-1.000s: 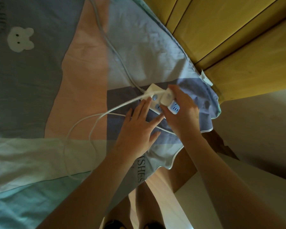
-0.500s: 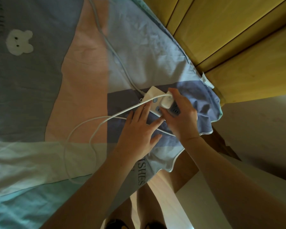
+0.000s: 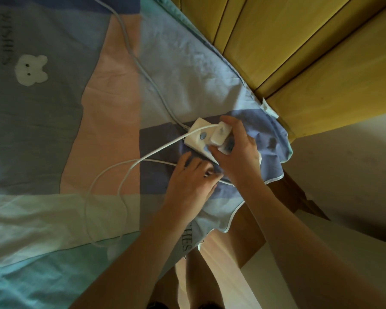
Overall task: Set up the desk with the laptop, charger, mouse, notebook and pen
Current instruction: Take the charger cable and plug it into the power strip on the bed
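- Gripping the charger (image 3: 220,136), the right hand (image 3: 239,157) had thumb and fingers clamped round the white brick, which sat on the power strip (image 3: 198,137).
- Whether the charger's prongs were fully seated in the strip, or being pulled out, couldn't be told; the hand hid the socket end.
- Left hand (image 3: 191,184) lay just below the power strip with fingers curled loosely on the bedsheet (image 3: 112,112), right over the charger cable (image 3: 120,175). Couldn't tell if that grip actually pinched the cable or just rested on it.
- Charger cable ran from the brick out to the left of the power strip, looped across the sheet, and came back under the left hand; the loop lay slack and uncoiled.
- Power strip's own grey cord (image 3: 143,70) ran up and away from the strip toward the top of the bed.
- Wooden panel (image 3: 299,52) stood above and to the right of the power strip, past the sheet's edge.
- Progress, my read: very early. Everything was at a bed, no tabletop in view.
- Laptop, mouse, notebook and pen weren't in view at all, so none could be counted as placed.
- Left, judging from this: free or carry the charger, gather the loose cable, then lay out all five items on the tabletop.
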